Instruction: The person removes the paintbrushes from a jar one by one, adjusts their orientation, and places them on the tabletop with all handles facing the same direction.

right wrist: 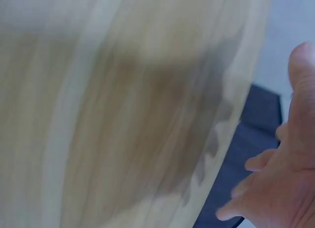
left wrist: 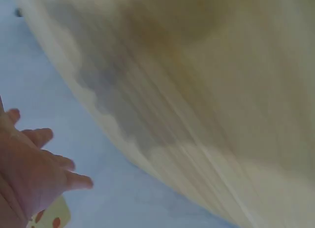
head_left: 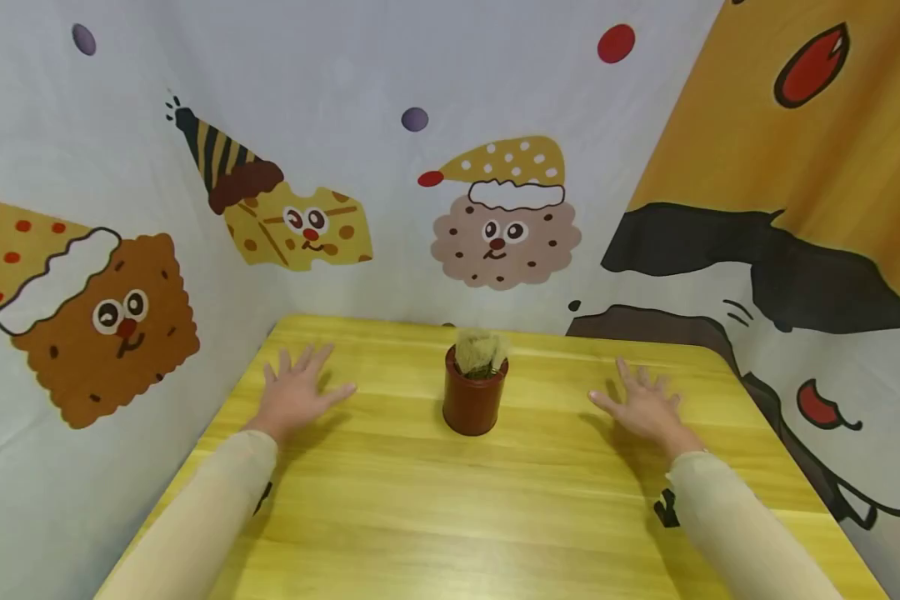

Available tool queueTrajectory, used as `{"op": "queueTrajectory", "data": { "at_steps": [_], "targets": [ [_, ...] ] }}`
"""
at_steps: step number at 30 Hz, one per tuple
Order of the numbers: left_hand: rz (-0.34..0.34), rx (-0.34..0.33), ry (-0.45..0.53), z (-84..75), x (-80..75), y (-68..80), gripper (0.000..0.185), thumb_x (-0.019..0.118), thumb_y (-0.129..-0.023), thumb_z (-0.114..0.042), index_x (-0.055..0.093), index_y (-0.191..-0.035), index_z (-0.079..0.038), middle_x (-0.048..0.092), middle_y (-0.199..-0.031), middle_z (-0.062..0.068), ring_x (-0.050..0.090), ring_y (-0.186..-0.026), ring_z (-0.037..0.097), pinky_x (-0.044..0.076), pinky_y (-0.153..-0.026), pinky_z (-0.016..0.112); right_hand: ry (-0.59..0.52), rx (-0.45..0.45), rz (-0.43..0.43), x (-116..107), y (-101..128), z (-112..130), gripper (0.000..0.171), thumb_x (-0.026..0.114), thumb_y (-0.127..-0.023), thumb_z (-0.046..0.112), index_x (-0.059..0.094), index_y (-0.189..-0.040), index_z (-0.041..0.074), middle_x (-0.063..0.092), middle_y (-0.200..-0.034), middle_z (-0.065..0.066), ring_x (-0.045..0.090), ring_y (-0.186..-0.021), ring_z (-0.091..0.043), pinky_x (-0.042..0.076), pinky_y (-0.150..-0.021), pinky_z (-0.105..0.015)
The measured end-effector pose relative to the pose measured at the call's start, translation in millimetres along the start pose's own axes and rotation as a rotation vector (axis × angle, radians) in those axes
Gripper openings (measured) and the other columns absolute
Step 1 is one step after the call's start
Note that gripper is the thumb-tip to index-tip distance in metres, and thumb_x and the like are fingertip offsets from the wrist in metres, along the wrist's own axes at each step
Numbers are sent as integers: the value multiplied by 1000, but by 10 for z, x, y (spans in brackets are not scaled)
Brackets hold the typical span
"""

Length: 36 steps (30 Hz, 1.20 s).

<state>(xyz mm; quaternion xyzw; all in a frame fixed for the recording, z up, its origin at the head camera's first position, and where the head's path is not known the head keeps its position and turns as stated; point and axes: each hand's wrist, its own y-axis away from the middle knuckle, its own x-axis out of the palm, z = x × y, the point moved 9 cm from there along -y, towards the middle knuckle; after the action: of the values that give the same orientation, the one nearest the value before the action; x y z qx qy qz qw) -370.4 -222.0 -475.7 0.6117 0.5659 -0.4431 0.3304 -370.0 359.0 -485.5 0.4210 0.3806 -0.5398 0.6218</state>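
Two hands (head_left: 294,400) (head_left: 647,408) (both spread); one pot (head_left: 472,407) between; one table (head_left: 450,500) below.

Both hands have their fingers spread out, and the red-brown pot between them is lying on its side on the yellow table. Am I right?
Not quite: the red-brown pot isn't lying on its side. The head view shows it standing upright on the yellow table. The rest is right: it's between the left hand and right hand, both with fingers spread.
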Motion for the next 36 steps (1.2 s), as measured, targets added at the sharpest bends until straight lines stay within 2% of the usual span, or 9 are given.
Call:
{"op": "queueTrajectory", "data": {
  "at_steps": [3, 6, 9, 14, 18, 21, 27, 33, 36],
  "targets": [
    [-18, 1, 146, -296, 4, -38, 95, 51, -99, -79, 24, -172, -25, 27, -177, 19, 7, -160, 64, -4, -121, 84, -159, -60, -4, 10, -13, 317, 105, 50, -105, 70, 4, -173, 4, 16, -172, -39, 18, -155, -66, 20, -120, -81],
    [-41, 57, 260, -815, -34, -83, 85, 55, -102, -71, 30, -171, -27, 33, -175, 12, 15, -163, 55, -5, -125, 78, -391, -146, 11, -4, -34, 771, 91, 52, -108, 62, 18, -173, 8, 36, -170, -28, 40, -153, -51, 38, -120, -69],
    [-81, 142, 317, -1350, -75, -93, 76, 58, -104, -64, 36, -168, -30, 40, -173, 6, 23, -163, 48, -1, -129, 74, -585, -219, 14, -67, -36, 1210, 78, 56, -108, 58, 32, -170, 17, 51, -163, -18, 50, -149, -42, 43, -118, -64],
    [-121, 237, 292, -1908, -78, -101, 69, 61, -104, -61, 48, -163, -28, 52, -165, 4, 33, -161, 42, 8, -129, 74, -627, -277, -46, -180, -28, 1671, 71, 64, -105, 55, 43, -164, 22, 62, -153, -11, 61, -138, -35, 52, -110, -59],
    [-120, 235, 204, -2022, 4, -133, 68, 62, -103, -62, 54, -159, -24, 57, -160, 7, 39, -158, 41, 12, -128, 75, -540, -308, -94, -186, -15, 1861, 67, 70, -103, 47, 49, -161, 19, 70, -142, -12, 67, -126, -33, 58, -99, -54],
    [-108, 213, 171, -2007, 65, -142, 67, 64, -102, -62, 58, -156, -23, 60, -158, 7, 41, -157, 41, 13, -128, 75, -484, -329, -136, -184, 2, 1959, 64, 74, -102, 42, 54, -158, 18, 70, -139, -14, 67, -125, -34, 58, -100, -53],
    [-96, 196, 192, -1941, 100, -128, 68, 64, -101, -64, 60, -154, -23, 61, -157, 7, 41, -157, 42, 13, -127, 77, -384, -328, -235, -201, 25, 2135, 65, 80, -98, 40, 58, -153, 15, 71, -130, -17, 67, -124, -37, 59, -96, -55],
    [-91, 181, 189, -1920, 105, -136, 68, 65, -98, -67, 64, -151, -24, 64, -154, 7, 41, -156, 43, 12, -126, 78, -283, -285, -310, -208, 74, 2239, 63, 82, -97, 35, 60, -151, 12, 74, -108, -12, 72, -100, -32, 59, -78, -46],
    [-86, 168, 177, -1911, 111, -138, 69, 65, -98, -69, 64, -151, -25, 64, -153, 7, 41, -156, 43, 12, -126, 78, -265, -265, -331, -222, 112, 2266, 62, 82, -97, 31, 60, -151, 12, 76, -101, -10, 73, -93, -29, 59, -77, -46]
  ]
}}
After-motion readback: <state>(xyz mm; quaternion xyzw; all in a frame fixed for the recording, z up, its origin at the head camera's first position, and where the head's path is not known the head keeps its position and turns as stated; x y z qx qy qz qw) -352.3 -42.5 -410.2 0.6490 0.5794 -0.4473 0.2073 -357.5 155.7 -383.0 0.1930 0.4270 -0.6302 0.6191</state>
